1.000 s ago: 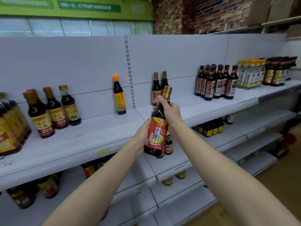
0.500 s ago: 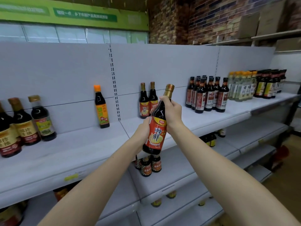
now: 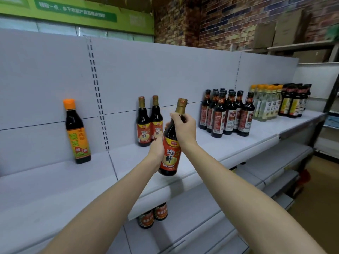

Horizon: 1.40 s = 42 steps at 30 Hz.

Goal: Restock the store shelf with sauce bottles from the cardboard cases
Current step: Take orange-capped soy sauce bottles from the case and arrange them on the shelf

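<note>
**Bottle held over the shelf**

Above the long grey metal store shelf (image 3: 55, 180) hangs the dark red-labelled sauce bottle with gold cap (image 3: 171, 143), tilted, just before two matching bottles (image 3: 149, 121). Right hand (image 3: 183, 127) grips its neck; left hand (image 3: 157, 147) clasps its body.

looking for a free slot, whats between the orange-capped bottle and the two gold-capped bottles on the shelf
Bare shelf in the head view, between the orange-capped bottle and the gold-capped pair.
</note>
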{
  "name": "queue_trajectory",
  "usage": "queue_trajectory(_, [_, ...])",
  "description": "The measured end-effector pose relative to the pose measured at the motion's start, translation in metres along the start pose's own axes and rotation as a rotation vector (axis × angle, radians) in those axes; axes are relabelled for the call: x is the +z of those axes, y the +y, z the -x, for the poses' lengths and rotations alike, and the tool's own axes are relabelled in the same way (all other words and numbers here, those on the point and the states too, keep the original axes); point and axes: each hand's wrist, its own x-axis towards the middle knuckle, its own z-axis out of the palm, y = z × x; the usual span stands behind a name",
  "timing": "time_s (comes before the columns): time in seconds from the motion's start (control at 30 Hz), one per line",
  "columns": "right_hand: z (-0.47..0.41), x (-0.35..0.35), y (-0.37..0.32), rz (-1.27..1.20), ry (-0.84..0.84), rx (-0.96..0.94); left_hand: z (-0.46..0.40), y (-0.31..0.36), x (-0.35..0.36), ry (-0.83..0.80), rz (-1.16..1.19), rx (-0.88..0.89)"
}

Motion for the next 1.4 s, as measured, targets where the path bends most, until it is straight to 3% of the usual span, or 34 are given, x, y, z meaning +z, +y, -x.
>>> queue_trajectory(0.17, [-0.042,-0.017,0.032,0.112,-0.016,-0.048,-0.051,-0.024,0.029,0.024,0.064,-0.044])
queue_trajectory(0.33, [-0.092,-0.035,0.06,0.225,-0.138,-0.092,-0.108,-0.054,0.062,0.05,0.248,-0.094])
queue_trajectory(0.6, [-0.18,-0.057,0.099,0.168,-0.255,-0.134,-0.182,-0.069,0.107,0.211,0.229,0.023])
queue_trajectory(0.73, [-0.21,-0.046,0.117,0.126,-0.319,-0.16,-0.2,-0.069,0.104,0.358,0.062,0.058])
queue_trajectory(1.03, [-0.246,-0.005,0.14,0.118,-0.425,-0.215,-0.193,-0.082,0.055,0.567,-0.684,0.283])
queue_trajectory(1.4, [-0.272,0.03,0.157,0.234,-0.354,-0.32,-0.209,-0.084,0.016,0.725,-0.754,0.232])
